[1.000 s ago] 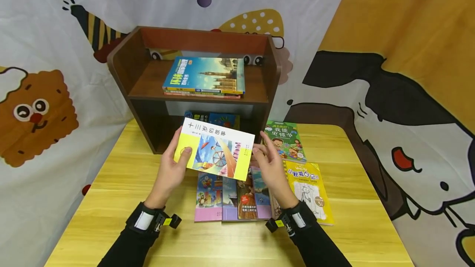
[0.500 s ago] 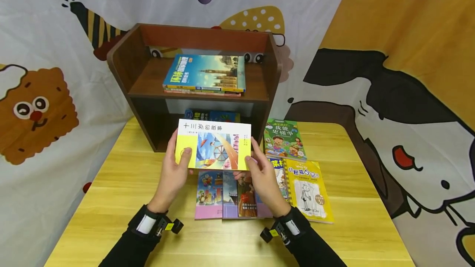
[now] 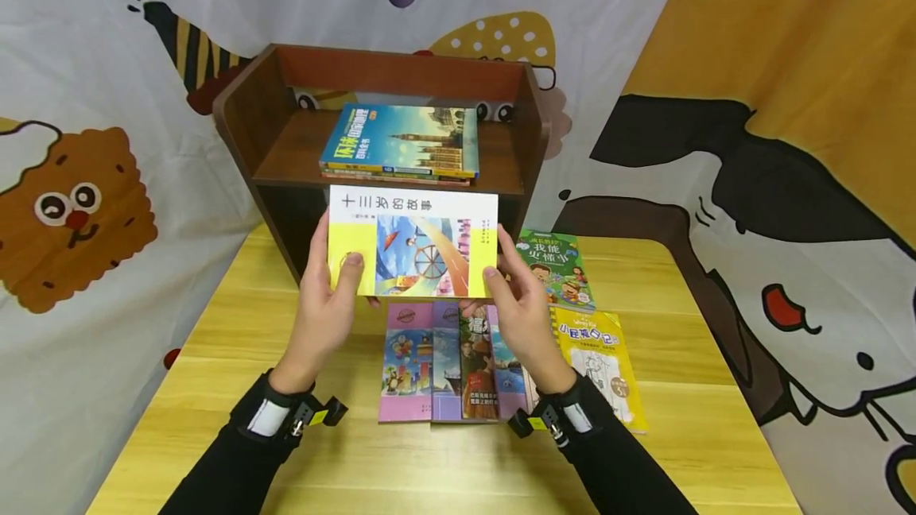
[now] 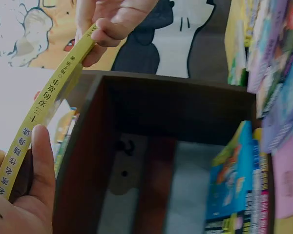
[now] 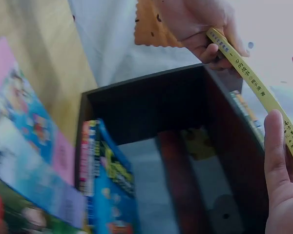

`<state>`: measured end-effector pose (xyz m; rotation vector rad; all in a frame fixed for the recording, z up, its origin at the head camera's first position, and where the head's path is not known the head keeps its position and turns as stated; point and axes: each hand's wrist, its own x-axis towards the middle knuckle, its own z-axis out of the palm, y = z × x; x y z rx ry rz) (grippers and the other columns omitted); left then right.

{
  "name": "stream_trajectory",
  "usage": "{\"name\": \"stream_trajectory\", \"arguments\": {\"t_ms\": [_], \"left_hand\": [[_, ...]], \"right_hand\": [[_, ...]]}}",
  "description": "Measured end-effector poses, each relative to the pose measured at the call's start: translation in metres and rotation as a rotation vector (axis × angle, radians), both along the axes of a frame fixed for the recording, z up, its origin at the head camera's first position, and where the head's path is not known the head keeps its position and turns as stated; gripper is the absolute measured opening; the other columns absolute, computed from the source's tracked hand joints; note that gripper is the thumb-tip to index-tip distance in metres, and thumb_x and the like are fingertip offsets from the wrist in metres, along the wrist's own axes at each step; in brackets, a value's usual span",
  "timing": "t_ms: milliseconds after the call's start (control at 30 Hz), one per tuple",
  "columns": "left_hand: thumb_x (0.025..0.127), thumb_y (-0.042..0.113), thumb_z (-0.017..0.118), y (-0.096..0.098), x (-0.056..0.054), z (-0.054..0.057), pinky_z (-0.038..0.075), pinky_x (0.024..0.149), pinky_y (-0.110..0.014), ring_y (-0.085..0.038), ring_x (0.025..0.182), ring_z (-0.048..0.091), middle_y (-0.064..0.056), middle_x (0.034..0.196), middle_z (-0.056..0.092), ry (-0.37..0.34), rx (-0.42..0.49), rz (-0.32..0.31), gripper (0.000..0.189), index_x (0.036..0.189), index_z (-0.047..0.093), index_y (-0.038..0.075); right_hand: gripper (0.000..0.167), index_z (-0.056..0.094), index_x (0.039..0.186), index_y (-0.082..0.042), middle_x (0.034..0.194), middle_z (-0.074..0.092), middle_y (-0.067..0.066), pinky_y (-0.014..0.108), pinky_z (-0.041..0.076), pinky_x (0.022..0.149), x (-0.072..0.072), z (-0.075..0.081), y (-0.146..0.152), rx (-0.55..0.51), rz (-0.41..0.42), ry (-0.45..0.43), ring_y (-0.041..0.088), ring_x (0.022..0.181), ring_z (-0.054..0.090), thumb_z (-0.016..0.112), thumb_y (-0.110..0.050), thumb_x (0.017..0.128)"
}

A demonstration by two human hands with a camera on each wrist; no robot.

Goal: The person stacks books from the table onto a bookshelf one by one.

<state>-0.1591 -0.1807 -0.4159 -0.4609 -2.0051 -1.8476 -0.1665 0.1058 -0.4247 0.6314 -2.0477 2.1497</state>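
Observation:
A thin paperback book (image 3: 424, 249) with a white and yellow cover and a Ferris wheel picture is held level between both hands, in front of the shelf's lower opening. My left hand (image 3: 325, 312) grips its left end, thumb on the cover and fingers underneath. At the right end my right hand (image 3: 525, 312) grips it the same way. Both wrist views show the yellow spine (image 4: 44, 105) edge-on, with a thumb on one side and fingers on the other. Below it on the table lie several overlapping books (image 3: 408, 372) with pink, purple and brown covers.
The brown two-tier bookshelf (image 3: 250, 125) stands at the back of the table (image 3: 236, 388). A stack of books (image 3: 401, 141) lies on its upper shelf; blue books (image 5: 112, 195) stand in the lower compartment. A green book (image 3: 554, 261) and a yellow book (image 3: 601, 356) lie to the right.
The right hand has taken hold of the book's right end. The book has levelled out and moved up toward the shelf, now covering the lower compartment's books in the head view.

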Motion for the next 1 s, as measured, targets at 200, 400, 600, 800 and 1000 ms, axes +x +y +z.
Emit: {"name": "stream_trajectory", "arguments": {"t_ms": [200, 400, 600, 800, 1000], "left_hand": [[0.118, 0.023, 0.053, -0.006, -0.024, 0.033, 0.067, 0.074, -0.03, -0.021, 0.098, 0.076, -0.011, 0.152, 0.062, 0.028, -0.07, -0.016, 0.069, 0.177, 0.018, 0.036], [0.115, 0.037, 0.061, -0.021, -0.044, 0.057, 0.055, 0.048, -0.03, -0.025, 0.053, 0.058, -0.004, 0.107, 0.076, -0.084, -0.097, 0.03, 0.065, 0.173, 0.032, 0.04], [0.111, 0.045, 0.065, -0.027, -0.062, 0.071, 0.045, 0.046, -0.026, -0.017, 0.049, 0.05, 0.003, 0.09, 0.077, -0.218, -0.01, 0.029, 0.068, 0.173, 0.038, 0.031], [0.111, 0.048, 0.065, -0.031, -0.063, 0.075, 0.045, 0.051, -0.022, -0.013, 0.058, 0.05, 0.001, 0.099, 0.076, -0.344, 0.116, -0.049, 0.079, 0.176, 0.031, 0.021], [0.107, 0.037, 0.076, -0.04, -0.053, 0.08, 0.047, 0.06, -0.025, -0.016, 0.069, 0.052, 0.003, 0.103, 0.076, -0.349, 0.051, -0.131, 0.084, 0.176, 0.03, 0.026]], "right_hand": [[0.064, 0.028, 0.176, -0.028, 0.131, 0.063, 0.021, 0.039, 0.068, 0.07, -0.023, 0.039, 0.001, -0.006, 0.007, 0.027, 0.027, 0.074, 0.079, 0.051, -0.016, 0.118], [0.062, 0.029, 0.175, -0.029, 0.132, 0.064, 0.017, 0.032, 0.067, 0.07, -0.045, 0.068, -0.004, -0.019, 0.043, -0.046, 0.026, 0.075, 0.078, 0.051, -0.019, 0.118], [0.062, 0.031, 0.176, -0.024, 0.131, 0.063, 0.017, 0.028, 0.065, 0.067, -0.062, 0.084, -0.013, -0.018, 0.03, -0.132, 0.019, 0.072, 0.075, 0.053, -0.023, 0.118], [0.065, 0.029, 0.176, -0.02, 0.152, 0.058, 0.014, 0.026, 0.06, 0.061, -0.067, 0.085, -0.016, -0.022, 0.017, -0.213, 0.016, 0.069, 0.07, 0.055, -0.032, 0.118], [0.08, 0.025, 0.177, -0.024, 0.154, 0.056, 0.013, 0.025, 0.059, 0.063, -0.067, 0.085, -0.009, 0.013, 0.081, -0.226, 0.017, 0.075, 0.069, 0.069, -0.027, 0.111]]}}
